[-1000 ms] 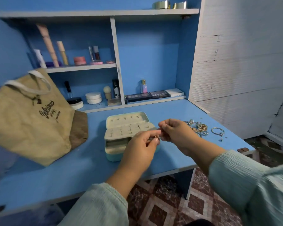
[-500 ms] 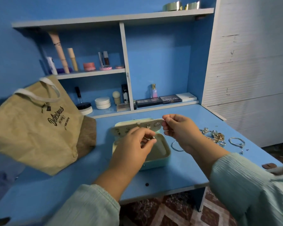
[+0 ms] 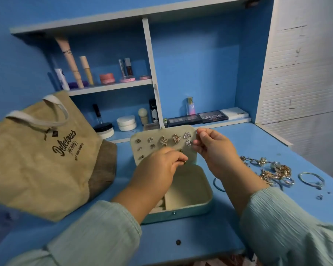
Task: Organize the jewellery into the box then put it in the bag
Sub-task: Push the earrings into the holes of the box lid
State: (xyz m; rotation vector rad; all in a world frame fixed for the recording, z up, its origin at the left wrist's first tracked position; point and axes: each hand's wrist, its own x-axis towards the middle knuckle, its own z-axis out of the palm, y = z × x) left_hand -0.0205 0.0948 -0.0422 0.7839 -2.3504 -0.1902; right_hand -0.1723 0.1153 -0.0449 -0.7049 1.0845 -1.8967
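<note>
A: Two ribbed, pale green sleeves fill the lower edge of the frame, and between them a small dark round stud (image 3: 178,242) sits on the smooth blue desk top (image 3: 215,235). What lies past it?

B: The rounded-corner mint green jewellery box (image 3: 190,209), open at the lower centre, with a cream lining and a small metal catch on its front wall. A padded cream earring panel (image 3: 161,144) stands up at its back edge, carrying butterfly-shaped and triangular sparkling studs plus a few small dull ones.

A: And the hands?

B: They are apart. The left hand (image 3: 158,169) hovers over the box with its fingertips pinched on a small dark-and-gold earring (image 3: 183,162) just below the panel. The right hand (image 3: 213,148) has curled fingers gripping the panel's right edge.

A: To the right?

B: A thin blue ring-shaped bangle (image 3: 217,184) lies just beside the box, half hidden by the right wrist. Further right is a tangled heap of gold chains and trinkets (image 3: 273,172), then a thin silver bracelet (image 3: 310,179) near the frame's right edge.

A: On the left?

B: A coarse tan jute tote bag (image 3: 37,160) with white fabric handles and dark "Delicious" lettering, slumped at middle left, well apart from the box.

A: Farthest back?

B: Blue shelves (image 3: 112,86) in the upper half, holding tubes, round jars and flat eyeshadow palettes.
</note>
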